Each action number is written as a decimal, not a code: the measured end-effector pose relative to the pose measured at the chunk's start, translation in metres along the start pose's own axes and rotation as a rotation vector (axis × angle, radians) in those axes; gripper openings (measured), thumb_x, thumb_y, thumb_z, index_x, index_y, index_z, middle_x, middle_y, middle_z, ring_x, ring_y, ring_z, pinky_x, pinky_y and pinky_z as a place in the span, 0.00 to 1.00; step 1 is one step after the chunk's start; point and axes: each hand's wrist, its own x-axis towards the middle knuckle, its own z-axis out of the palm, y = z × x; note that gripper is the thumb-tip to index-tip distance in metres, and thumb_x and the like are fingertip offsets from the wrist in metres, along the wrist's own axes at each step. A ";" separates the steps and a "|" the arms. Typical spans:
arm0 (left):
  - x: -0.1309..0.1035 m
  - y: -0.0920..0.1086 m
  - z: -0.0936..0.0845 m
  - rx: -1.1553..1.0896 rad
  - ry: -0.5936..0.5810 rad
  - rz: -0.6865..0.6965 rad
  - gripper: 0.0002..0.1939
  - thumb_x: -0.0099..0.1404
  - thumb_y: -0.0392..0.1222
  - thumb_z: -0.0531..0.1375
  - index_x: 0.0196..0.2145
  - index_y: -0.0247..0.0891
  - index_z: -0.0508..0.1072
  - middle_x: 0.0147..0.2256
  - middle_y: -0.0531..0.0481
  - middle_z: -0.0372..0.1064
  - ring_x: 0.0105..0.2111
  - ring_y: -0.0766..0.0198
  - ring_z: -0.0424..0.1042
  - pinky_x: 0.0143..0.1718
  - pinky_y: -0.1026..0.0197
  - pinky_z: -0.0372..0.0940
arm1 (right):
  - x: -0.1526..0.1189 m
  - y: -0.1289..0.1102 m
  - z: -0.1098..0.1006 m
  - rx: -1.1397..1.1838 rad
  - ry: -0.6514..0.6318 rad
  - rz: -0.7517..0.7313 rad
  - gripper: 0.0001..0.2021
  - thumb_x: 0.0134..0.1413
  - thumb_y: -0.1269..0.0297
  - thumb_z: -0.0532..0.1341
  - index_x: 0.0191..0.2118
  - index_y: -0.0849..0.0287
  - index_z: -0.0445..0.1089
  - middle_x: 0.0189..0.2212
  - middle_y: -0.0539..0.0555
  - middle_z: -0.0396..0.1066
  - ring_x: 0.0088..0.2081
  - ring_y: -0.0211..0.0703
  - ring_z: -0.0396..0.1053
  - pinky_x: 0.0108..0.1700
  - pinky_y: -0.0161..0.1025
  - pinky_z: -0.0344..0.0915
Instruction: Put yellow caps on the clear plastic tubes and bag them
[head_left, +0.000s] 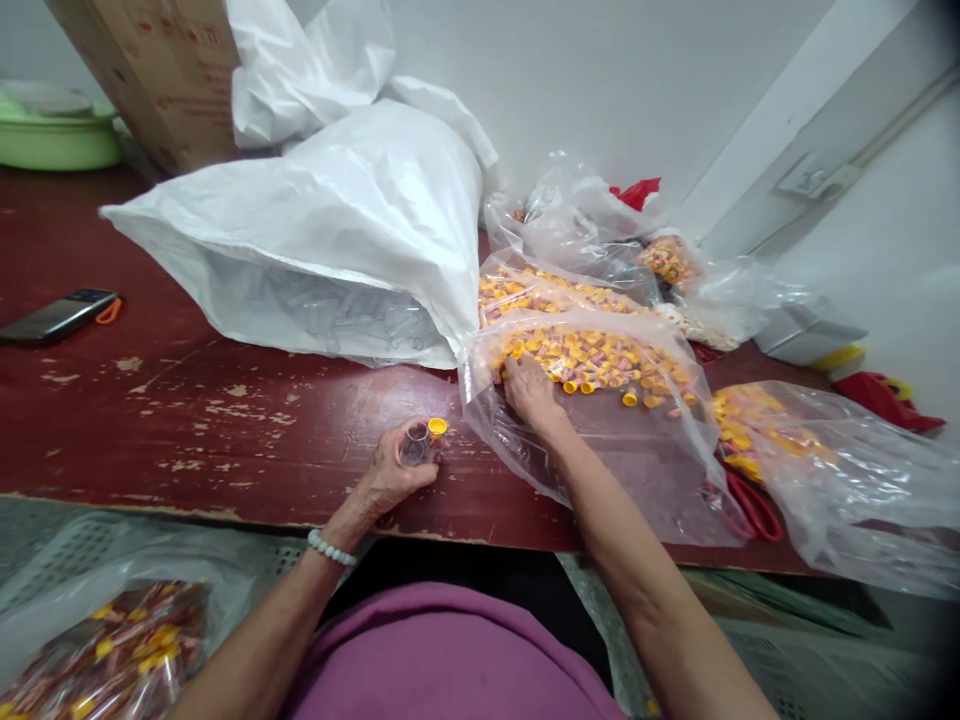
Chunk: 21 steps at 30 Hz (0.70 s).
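My left hand is closed around two small clear plastic tubes just above the table's front part. One clear tube has an open top; the other carries a yellow cap. My right hand reaches inside a clear plastic bag that lies open toward me. Its fingers curl at the left edge of a heap of yellow-and-pink caps; whatever they pinch is hidden. Left of that heap, a large white sack lies with its mouth toward me, showing many clear tubes.
A phone with an orange strap lies on the worn red table. Another bag of yellow pieces sits at right. Below the table's left edge, a bag holds capped tubes. A carton and green basin stand behind.
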 end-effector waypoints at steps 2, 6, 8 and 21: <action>0.000 0.000 0.000 0.016 -0.011 0.002 0.17 0.41 0.33 0.60 0.34 0.32 0.70 0.29 0.49 0.72 0.28 0.64 0.70 0.31 0.63 0.65 | 0.001 0.000 -0.005 -0.016 -0.039 -0.005 0.11 0.56 0.70 0.53 0.43 0.62 0.68 0.42 0.65 0.69 0.43 0.52 0.66 0.42 0.42 0.61; 0.000 -0.003 -0.001 0.038 -0.020 0.023 0.19 0.42 0.33 0.60 0.36 0.32 0.69 0.31 0.48 0.72 0.29 0.63 0.71 0.32 0.62 0.65 | -0.005 0.006 -0.019 0.005 -0.070 -0.004 0.09 0.55 0.69 0.54 0.41 0.62 0.67 0.38 0.61 0.71 0.40 0.47 0.68 0.40 0.39 0.62; 0.000 -0.005 -0.002 0.058 -0.026 0.042 0.18 0.43 0.32 0.59 0.36 0.32 0.69 0.32 0.47 0.72 0.29 0.63 0.71 0.32 0.62 0.65 | -0.019 0.002 -0.028 0.179 0.012 0.016 0.09 0.57 0.65 0.52 0.41 0.61 0.65 0.34 0.56 0.71 0.36 0.42 0.69 0.38 0.36 0.63; 0.001 -0.010 -0.005 0.191 -0.009 0.195 0.13 0.45 0.33 0.60 0.32 0.33 0.68 0.28 0.52 0.66 0.27 0.67 0.63 0.30 0.65 0.61 | -0.108 -0.079 -0.038 0.676 0.239 -0.478 0.06 0.55 0.65 0.59 0.40 0.57 0.66 0.40 0.55 0.69 0.44 0.43 0.67 0.47 0.43 0.64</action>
